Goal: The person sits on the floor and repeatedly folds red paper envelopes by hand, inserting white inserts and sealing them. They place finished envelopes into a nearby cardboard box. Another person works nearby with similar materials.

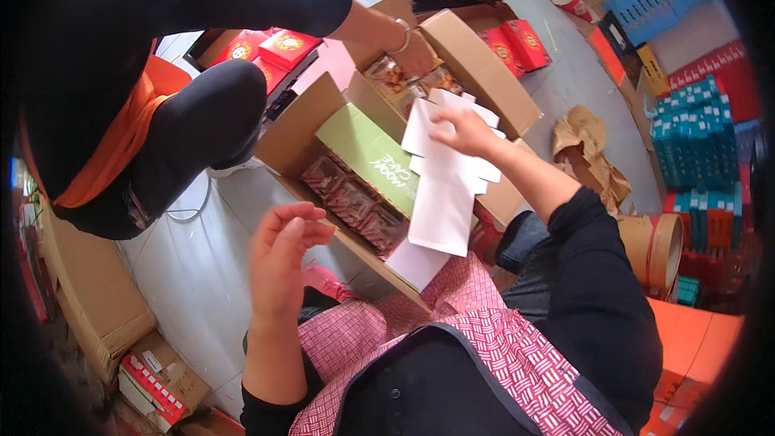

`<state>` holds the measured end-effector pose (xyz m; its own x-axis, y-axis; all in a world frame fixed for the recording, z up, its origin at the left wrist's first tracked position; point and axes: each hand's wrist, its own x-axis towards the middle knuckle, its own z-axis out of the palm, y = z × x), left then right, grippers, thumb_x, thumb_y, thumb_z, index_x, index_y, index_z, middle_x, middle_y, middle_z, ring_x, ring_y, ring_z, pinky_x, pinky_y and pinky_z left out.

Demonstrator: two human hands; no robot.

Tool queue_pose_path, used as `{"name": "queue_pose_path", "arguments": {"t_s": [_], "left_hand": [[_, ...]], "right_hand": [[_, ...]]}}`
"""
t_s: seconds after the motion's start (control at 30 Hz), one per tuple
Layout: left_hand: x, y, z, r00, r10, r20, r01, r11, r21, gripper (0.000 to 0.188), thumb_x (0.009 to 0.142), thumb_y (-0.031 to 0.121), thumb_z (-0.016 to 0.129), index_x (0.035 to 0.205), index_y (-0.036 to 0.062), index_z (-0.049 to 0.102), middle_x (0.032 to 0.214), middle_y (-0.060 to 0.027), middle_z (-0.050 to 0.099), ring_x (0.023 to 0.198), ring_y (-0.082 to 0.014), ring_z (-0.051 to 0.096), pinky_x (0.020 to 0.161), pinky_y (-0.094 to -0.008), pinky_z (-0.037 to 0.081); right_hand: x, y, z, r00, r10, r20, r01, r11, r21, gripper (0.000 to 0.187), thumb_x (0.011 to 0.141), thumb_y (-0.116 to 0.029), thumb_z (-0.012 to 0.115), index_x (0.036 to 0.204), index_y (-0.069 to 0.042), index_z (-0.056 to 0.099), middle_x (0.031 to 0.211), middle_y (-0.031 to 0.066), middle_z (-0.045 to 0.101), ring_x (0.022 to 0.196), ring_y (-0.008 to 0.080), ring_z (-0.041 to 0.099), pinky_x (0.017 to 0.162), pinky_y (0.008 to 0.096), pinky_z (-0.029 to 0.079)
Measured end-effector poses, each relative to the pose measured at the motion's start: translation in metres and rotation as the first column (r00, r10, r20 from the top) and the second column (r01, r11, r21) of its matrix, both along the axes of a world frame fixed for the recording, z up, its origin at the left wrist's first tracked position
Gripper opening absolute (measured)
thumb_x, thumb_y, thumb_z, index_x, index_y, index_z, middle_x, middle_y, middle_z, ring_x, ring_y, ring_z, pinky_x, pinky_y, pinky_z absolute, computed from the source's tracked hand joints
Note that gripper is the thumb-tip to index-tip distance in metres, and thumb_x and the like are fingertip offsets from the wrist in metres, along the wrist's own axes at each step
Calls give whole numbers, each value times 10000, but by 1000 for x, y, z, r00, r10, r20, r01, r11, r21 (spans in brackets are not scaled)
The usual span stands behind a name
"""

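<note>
My left hand [282,252] hangs in the air at the near left corner of a cardboard box [300,123], its fingers stretched out and slightly bent, holding nothing. Over a flat, unfolded white carton blank [446,202] is my right hand [468,131], its fingers apart; whether it touches the card is unclear. The blank lies slanted across the box. Beneath it stands a light green carton [367,157] with white lettering. Beside that carton, clear-wrapped dark red packets [353,202] fill the box's near left side.
Opposite me, another person's hand [416,55] reaches into a second box of clear packets [391,81]. Red gift boxes [286,48] sit behind. Crumpled brown paper [583,145] and a cardboard tube [651,252] lie right, near stacked teal boxes [696,137]. Cartons [97,299] stand left.
</note>
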<state>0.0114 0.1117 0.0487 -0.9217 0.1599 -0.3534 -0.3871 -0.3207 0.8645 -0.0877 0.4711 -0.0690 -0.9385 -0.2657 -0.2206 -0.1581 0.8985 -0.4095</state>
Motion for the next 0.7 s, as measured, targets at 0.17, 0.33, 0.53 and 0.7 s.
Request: {"name": "queue_pose_path", "arguments": {"t_s": [0.17, 0.33, 0.53, 0.7], "left_hand": [[13, 6, -14, 990, -106, -90, 86, 977, -195, 201, 937, 130, 454, 1050, -1, 556, 979, -103, 622, 818, -172, 627, 766, -299, 501], [22, 10, -28, 958, -243, -150, 164, 898, -407, 211, 944, 174, 491, 1052, 11, 572, 964, -80, 630, 816, -148, 619, 737, -272, 492], [50, 16, -53, 955, -294, -20, 269, 896, -353, 221, 944, 190, 503, 1056, 12, 570, 969, -94, 637, 819, -166, 628, 732, -283, 500], [89, 18, -68, 967, -246, 64, 254, 931, -263, 234, 947, 202, 503, 1060, 8, 570, 982, -106, 637, 822, -191, 642, 727, -297, 517]], "right_hand": [[134, 2, 0, 993, 114, 27, -112, 993, -38, 727, 678, -480, 776, 1186, -6, 562, 1282, 185, 503, 1222, 320, 448, 1013, 382, 392], [203, -39, -12, 997, 79, -14, -79, 996, -48, 356, 674, -341, 779, 888, -81, 662, 961, 91, 586, 994, 277, 565, 818, 397, 496], [194, -30, -46, 977, -54, 206, 107, 961, -256, 491, 595, -324, 835, 986, -95, 646, 1098, 136, 552, 1088, 299, 513, 923, 376, 428], [196, -26, -46, 1000, -22, -10, 21, 998, -58, 774, 565, -370, 848, 1230, -122, 539, 1368, 150, 395, 1306, 356, 316, 1071, 431, 294]]}}
